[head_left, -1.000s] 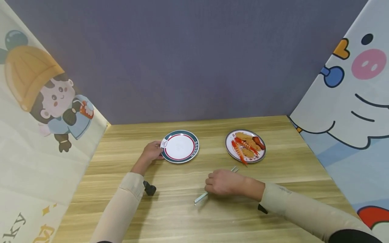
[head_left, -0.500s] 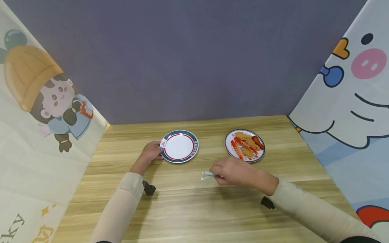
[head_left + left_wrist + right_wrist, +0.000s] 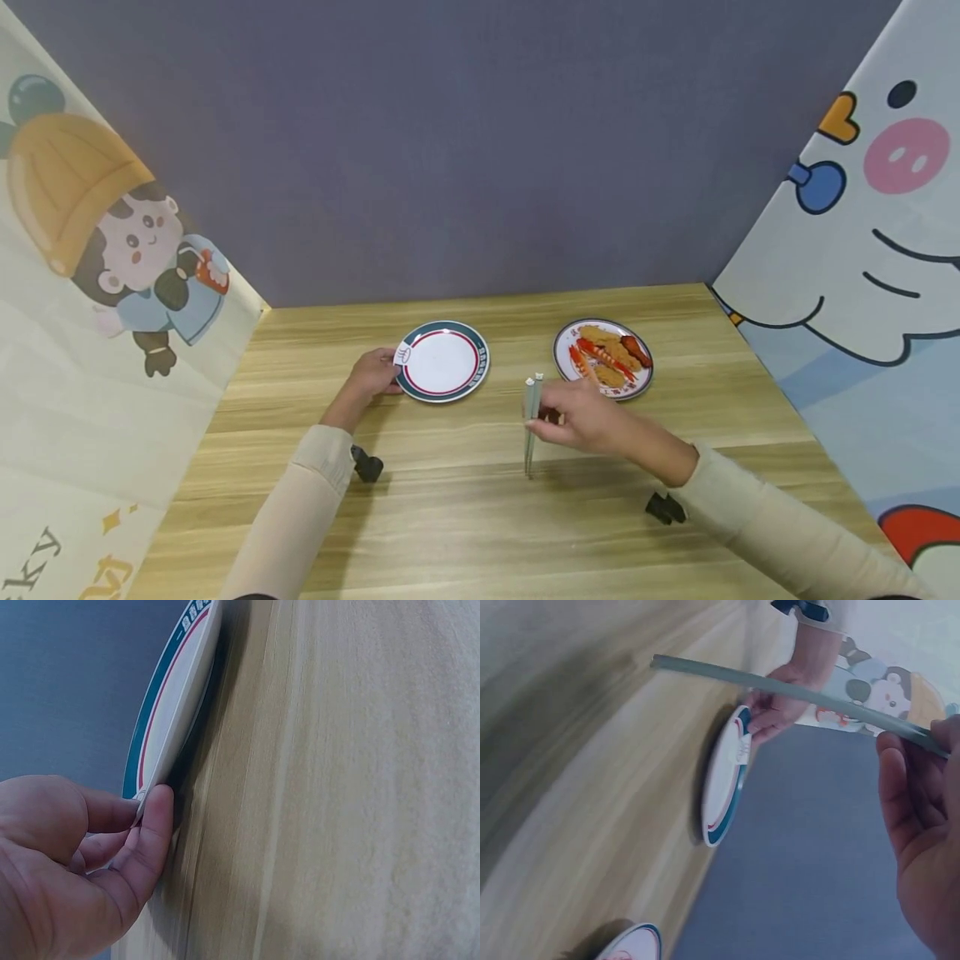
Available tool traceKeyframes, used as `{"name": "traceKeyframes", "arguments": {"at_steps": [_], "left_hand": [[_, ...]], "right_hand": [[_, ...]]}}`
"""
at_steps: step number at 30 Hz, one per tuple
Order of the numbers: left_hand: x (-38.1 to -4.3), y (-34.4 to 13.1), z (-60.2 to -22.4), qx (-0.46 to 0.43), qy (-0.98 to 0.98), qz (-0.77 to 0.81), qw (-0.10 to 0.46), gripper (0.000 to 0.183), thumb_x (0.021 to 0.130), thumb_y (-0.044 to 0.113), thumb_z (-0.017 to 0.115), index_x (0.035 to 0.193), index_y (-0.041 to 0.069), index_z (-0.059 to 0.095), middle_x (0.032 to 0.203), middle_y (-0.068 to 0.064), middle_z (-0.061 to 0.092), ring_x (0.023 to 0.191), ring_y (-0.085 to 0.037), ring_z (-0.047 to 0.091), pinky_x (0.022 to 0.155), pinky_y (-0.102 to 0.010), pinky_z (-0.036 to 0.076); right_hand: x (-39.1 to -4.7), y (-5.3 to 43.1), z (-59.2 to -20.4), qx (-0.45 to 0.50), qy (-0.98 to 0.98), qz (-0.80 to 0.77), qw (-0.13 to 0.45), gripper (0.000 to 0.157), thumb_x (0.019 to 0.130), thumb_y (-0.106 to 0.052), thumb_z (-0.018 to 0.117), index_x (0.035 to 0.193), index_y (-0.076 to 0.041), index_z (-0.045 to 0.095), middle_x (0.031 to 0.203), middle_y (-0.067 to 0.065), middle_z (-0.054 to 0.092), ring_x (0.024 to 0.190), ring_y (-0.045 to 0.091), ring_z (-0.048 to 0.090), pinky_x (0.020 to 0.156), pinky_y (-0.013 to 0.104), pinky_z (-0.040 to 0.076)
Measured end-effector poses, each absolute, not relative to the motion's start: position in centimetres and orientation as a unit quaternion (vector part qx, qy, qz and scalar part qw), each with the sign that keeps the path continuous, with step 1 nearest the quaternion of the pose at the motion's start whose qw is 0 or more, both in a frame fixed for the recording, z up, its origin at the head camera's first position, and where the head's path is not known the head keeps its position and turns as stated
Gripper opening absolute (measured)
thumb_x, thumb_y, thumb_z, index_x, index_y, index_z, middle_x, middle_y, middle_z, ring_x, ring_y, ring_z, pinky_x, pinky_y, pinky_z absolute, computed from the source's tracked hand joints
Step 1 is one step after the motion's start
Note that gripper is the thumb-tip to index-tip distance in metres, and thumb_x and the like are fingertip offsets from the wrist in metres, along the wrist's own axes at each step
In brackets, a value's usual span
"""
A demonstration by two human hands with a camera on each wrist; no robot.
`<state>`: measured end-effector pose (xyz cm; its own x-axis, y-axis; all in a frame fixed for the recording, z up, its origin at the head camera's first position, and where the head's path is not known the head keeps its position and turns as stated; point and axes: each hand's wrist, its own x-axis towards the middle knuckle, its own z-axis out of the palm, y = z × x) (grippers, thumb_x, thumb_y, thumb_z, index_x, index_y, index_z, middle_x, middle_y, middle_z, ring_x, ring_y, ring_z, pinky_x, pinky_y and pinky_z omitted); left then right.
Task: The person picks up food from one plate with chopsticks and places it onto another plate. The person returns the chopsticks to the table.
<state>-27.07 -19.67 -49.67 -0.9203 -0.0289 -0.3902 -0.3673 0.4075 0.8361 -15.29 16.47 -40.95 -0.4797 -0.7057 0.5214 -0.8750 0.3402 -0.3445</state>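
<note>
In the head view my left hand point(image 3: 372, 373) pinches the left rim of a white plate point(image 3: 442, 362) with a teal border and red ring. The left wrist view has my thumb over the rim point(image 3: 141, 793) and fingertips under it. My right hand point(image 3: 585, 417) holds a pair of pale green chopsticks point(image 3: 531, 408), standing nearly upright over the table, their lower ends pointing down. Just beyond that hand lies a second plate point(image 3: 561, 358), bearing red-striped shrimp point(image 3: 609, 360), golden fried pieces point(image 3: 611, 379) and a reddish-brown piece point(image 3: 635, 350). My right hand overlaps this plate's front edge.
The wood-grain table point(image 3: 450, 517) ends at a grey-blue panel point(image 3: 480, 167) behind both plates. Cartoon-printed panels stand on the left point(image 3: 67, 400) and right point(image 3: 900, 275). Bare wood lies between the two plates and in front of them.
My right hand has lifted the chopsticks off the table, moved right and away from me, and turned them from lying slanted to upright. My left hand stays on the plate's rim.
</note>
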Motion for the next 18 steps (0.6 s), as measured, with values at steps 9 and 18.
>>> {"name": "traceKeyframes", "arguments": {"at_steps": [9,18], "left_hand": [[-27.01,-19.67,-49.54,-0.122,0.826,0.526,0.16,0.048,0.101,0.002,0.048,0.149,0.0,0.045,0.138,-0.026,0.054,0.075,-0.013,0.064,0.067,-0.023,0.066],[-27.18,-19.69,-49.86,-0.118,0.828,0.525,0.158,0.049,0.101,0.0,0.047,0.15,-0.001,0.044,0.141,-0.028,0.052,0.077,-0.014,0.065,0.067,-0.024,0.066]], "right_hand": [[-14.74,16.2,-40.99,0.501,-0.807,0.3,0.091,0.016,0.083,-0.008,0.077,0.089,-0.016,0.064,0.077,-0.007,0.065,0.068,0.004,0.062,0.059,0.006,0.053],[-14.82,16.22,-40.52,0.508,-0.815,0.278,0.024,0.015,0.083,-0.005,0.073,0.087,-0.018,0.066,0.085,-0.008,0.067,0.071,-0.001,0.06,0.059,0.004,0.051]]}}
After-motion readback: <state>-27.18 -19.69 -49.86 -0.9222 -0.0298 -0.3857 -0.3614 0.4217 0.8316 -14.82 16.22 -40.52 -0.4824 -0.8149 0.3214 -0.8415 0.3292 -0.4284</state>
